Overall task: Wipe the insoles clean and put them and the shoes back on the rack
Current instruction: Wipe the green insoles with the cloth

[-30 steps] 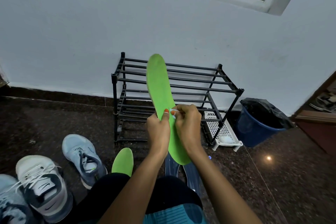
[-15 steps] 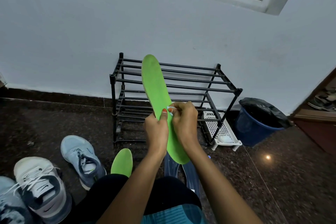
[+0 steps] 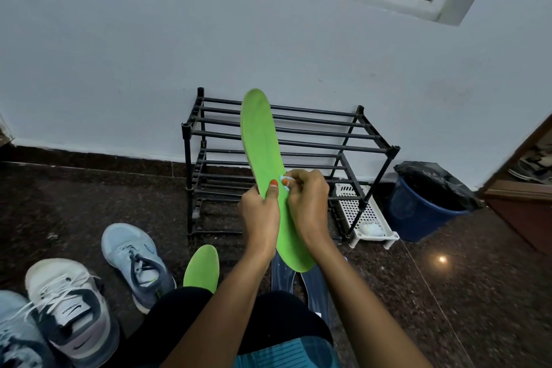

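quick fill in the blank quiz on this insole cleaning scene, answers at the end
The left hand grips the raised insole, which is ___ in colour.
The right hand pinches a pale wipe against that ___.
The blue bin is lined with a ___ bag.
The second insole lies on the ___.
Missing words: green; insole; black; floor.

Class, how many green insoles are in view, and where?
2. One green insole is held up before the rack by the left hand, the right hand pinching a small wipe against it; the second green insole lies on the floor, partly behind the knee.
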Motion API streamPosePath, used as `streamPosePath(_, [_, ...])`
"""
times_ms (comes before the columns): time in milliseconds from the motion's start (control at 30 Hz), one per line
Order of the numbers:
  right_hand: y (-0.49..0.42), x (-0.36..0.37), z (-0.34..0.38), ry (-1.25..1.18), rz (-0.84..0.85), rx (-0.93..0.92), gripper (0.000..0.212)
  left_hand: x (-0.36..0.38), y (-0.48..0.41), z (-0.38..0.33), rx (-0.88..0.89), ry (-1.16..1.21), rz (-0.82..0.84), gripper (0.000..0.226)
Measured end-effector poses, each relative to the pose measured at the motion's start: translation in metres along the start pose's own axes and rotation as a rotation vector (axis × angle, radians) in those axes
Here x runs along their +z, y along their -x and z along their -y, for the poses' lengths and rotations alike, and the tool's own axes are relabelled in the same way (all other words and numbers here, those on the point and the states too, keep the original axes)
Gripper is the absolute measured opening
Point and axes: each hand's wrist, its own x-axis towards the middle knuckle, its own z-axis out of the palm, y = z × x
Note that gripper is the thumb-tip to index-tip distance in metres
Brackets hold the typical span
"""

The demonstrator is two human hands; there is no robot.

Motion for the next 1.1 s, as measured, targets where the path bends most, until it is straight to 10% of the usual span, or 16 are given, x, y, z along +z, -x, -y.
streamPosePath(1100, [0.001,-0.042,-0.015,-0.347,-0.006,0.107,0.012,-0.003,-0.012,-0.005,-0.142,0.230,0.007,0.009])
